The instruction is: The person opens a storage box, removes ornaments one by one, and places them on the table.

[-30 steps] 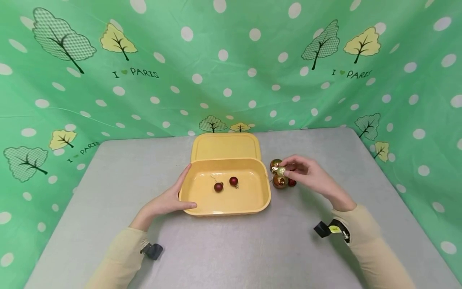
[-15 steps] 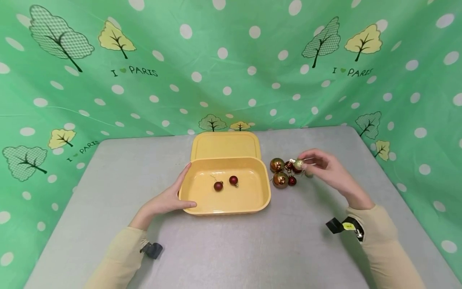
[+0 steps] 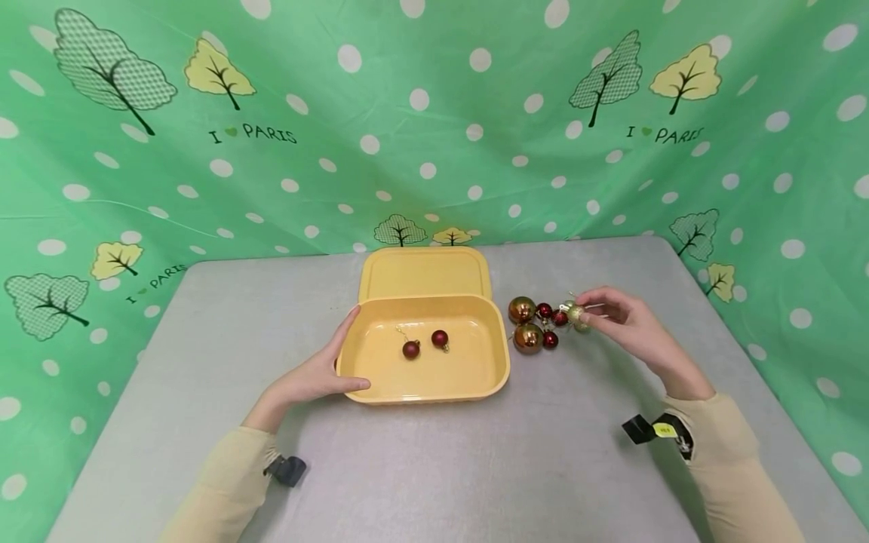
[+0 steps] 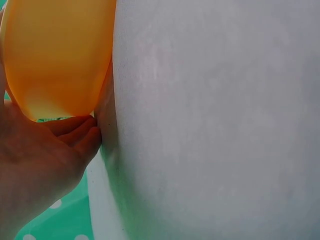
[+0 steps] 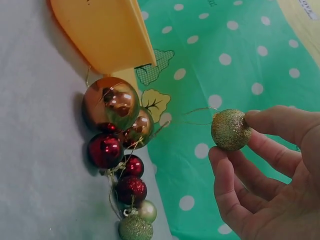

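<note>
My right hand (image 3: 627, 324) pinches a gold glitter Christmas bauble (image 5: 231, 130) by thumb and fingers, its thread loop trailing. Below and to the left lie two shiny copper-gold baubles (image 3: 527, 338), several red baubles (image 5: 131, 189), a glittery gold-green bauble (image 5: 136, 228) and a small pale, smooth bauble (image 5: 147, 211). My left hand (image 3: 315, 373) holds the left end of a yellow plastic box (image 3: 424, 396), thumb at the front rim, fingers along its outer side. Inside the box sit two dark red baubles (image 3: 410, 349), apart from each other.
Directly behind the box lies its yellow lid (image 3: 424, 271), on a grey table (image 3: 434, 475). A green dotted cloth (image 3: 434, 128) with printed trees hangs around the back and sides. The bauble group lies close to the box's right end.
My right hand has moved right, carrying the glitter bauble from above the copper-gold baubles to the right end of the group, so more baubles show. The left hand and box have stayed put.
</note>
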`<state>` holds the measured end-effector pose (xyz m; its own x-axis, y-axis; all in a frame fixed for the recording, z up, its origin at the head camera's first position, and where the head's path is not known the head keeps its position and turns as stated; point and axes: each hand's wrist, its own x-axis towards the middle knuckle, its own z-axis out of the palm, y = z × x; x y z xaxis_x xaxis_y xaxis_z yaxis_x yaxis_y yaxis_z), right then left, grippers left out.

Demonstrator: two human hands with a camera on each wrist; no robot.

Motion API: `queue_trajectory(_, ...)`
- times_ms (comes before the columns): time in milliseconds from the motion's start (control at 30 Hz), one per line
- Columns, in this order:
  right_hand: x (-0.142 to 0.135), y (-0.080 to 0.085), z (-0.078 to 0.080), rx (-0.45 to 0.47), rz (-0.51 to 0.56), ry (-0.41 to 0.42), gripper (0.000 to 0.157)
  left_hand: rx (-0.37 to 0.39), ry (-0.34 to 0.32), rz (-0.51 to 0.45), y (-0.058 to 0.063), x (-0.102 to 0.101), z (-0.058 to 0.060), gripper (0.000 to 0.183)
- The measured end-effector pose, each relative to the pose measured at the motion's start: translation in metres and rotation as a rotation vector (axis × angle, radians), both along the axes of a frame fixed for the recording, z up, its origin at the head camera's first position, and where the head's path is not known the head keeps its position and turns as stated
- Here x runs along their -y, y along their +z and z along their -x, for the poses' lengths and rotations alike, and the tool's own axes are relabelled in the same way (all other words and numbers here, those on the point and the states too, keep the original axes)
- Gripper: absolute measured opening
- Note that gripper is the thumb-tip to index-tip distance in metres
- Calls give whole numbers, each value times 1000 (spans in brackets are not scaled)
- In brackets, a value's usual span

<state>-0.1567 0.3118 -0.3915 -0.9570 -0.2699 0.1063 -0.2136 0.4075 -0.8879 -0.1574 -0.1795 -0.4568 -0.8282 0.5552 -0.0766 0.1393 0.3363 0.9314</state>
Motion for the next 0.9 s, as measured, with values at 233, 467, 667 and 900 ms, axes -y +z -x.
queue_trajectory(233, -8, -6, -2, -2, -36, 0, 25, -3, 0, -1, 1, -1, 0, 117)
queue_trajectory(467, -15, -20, 0, 2, -99, 43, 24, 9, 0, -15, 2, 0, 0, 117)
queue_trajectory(667, -12, -32, 2, -16, -171, 114, 26, 0, -2, -14, 1, 0, 0, 117)
queue_trajectory(900, -8, -35, 5, -44, -289, 109, 24, 2, -4, -22, 0, 0, 0, 116)
